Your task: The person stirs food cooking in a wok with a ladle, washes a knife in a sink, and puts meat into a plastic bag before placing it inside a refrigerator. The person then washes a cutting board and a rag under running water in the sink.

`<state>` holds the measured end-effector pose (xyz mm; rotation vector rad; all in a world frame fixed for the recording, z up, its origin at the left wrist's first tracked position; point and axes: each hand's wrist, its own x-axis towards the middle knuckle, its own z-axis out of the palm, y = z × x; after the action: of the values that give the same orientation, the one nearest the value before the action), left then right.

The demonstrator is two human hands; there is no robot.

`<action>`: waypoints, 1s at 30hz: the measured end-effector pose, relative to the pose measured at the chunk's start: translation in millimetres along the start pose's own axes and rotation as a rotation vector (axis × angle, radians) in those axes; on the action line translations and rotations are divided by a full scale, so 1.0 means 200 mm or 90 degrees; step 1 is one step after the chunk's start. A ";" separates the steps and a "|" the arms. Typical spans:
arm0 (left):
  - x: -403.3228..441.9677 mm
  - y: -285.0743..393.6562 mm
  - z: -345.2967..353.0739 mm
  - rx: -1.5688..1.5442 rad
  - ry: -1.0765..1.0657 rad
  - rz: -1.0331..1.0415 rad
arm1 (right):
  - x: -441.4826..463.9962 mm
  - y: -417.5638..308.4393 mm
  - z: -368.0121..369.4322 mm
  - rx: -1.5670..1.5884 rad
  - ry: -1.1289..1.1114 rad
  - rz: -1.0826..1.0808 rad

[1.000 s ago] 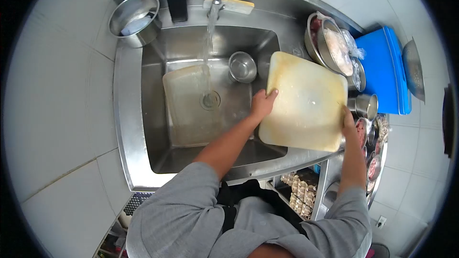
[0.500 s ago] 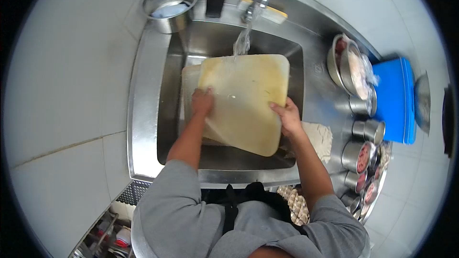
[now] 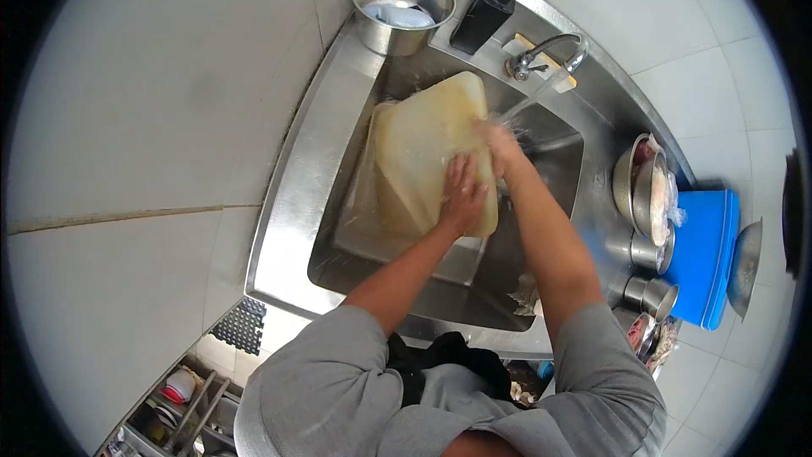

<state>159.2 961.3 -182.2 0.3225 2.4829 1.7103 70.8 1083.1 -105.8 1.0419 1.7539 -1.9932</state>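
A pale, yellow-stained cutting board is tilted in the steel sink. My left hand lies on its face near the lower right, fingers stretched out. At the board's right edge, my right hand grips the rim, its fingers blurred by motion and splashing water. Water runs from the faucet onto that hand and edge. Another pale flat piece shows along the board's left side, mostly hidden beneath it. A beige cloth hangs at the sink's lower right edge, partly behind my right arm.
Behind the sink stand a steel pot and a black pump bottle. On the right counter are steel bowls with bagged food, several steel containers and a blue box. A tiled wall borders the left.
The view has turned, so the sink appears rotated. The board is now tilted differently, my left hand has gone from its left edge to its face, and my right hand is at the water stream.
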 end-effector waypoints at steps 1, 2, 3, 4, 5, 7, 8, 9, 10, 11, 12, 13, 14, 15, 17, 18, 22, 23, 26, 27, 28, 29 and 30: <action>-0.07 -0.08 0.00 0.042 0.004 0.017 | 0.00 -0.05 0.01 0.008 -0.004 0.063; -0.09 -0.28 0.01 0.077 0.005 -0.044 | -0.02 -0.05 0.02 0.008 0.002 0.062; -0.06 -0.52 0.04 0.073 0.034 -0.221 | -0.04 -0.06 0.02 0.029 -0.020 0.050; -0.02 -0.70 0.07 0.044 0.083 -0.434 | -0.06 -0.05 0.03 0.048 -0.042 0.043; 0.05 -0.80 0.13 -0.011 0.130 -0.588 | -0.05 -0.06 0.03 0.041 -0.039 0.043; 0.27 -1.09 0.23 -0.284 0.005 -0.342 | -0.05 -0.04 0.03 0.100 -0.077 0.027; 0.41 -1.12 0.29 -0.191 -0.048 -0.234 | -0.04 -0.03 0.02 0.101 -0.076 0.030; 0.55 -0.83 0.38 0.345 -0.110 -0.170 | -0.02 -0.04 0.01 0.110 -0.073 0.042; 0.56 -0.51 0.33 0.196 0.051 -0.177 | -0.02 -0.04 0.00 0.117 -0.072 0.055; 0.57 -0.26 0.28 0.045 0.215 -0.179 | -0.03 -0.05 -0.01 0.114 -0.076 0.056; 0.56 -0.27 0.38 0.077 0.175 -0.118 | -0.06 -0.06 -0.01 0.180 -0.109 0.083; 0.54 -0.32 0.45 0.110 0.133 -0.056 | -0.08 -0.07 -0.01 0.248 -0.143 0.111; 0.47 -0.26 0.37 0.111 0.138 -0.054 | -0.07 -0.06 -0.03 0.246 -0.148 0.108; 0.31 -0.14 0.23 0.035 0.095 -0.021 | -0.05 0.00 -0.06 0.257 -0.156 0.103; 0.08 -0.22 0.11 0.044 0.012 -0.041 | -0.04 0.11 -0.12 0.269 -0.158 0.104; 0.03 -0.39 0.10 0.131 -0.022 -0.090 | -0.05 0.15 -0.14 0.167 -0.132 0.122; 0.24 -0.68 0.02 0.208 -0.092 -0.342 | -0.01 0.41 -0.18 0.128 -0.010 0.044; 0.36 -0.73 0.03 0.272 -0.179 -0.386 | -0.03 0.43 -0.15 0.129 -0.015 0.043; 0.45 -0.40 0.08 0.269 -0.255 -0.284 | -0.09 0.46 -0.13 0.148 0.050 0.016; 0.38 -0.41 0.16 0.259 -0.196 -0.218 | -0.11 0.47 -0.13 0.171 0.050 0.021; 0.33 -0.40 0.21 0.247 -0.133 -0.149 | -0.11 0.47 -0.13 0.191 0.049 0.022; 0.20 -0.35 0.14 0.226 -0.143 -0.119 | -0.09 0.47 -0.15 0.190 0.047 0.020; 0.04 -0.33 0.05 0.206 -0.153 -0.089 | -0.06 0.49 -0.18 0.178 0.070 0.020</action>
<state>145.2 949.6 -247.9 0.3480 2.5262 1.1421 152.8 1092.9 -170.5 1.2780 1.5269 -2.2472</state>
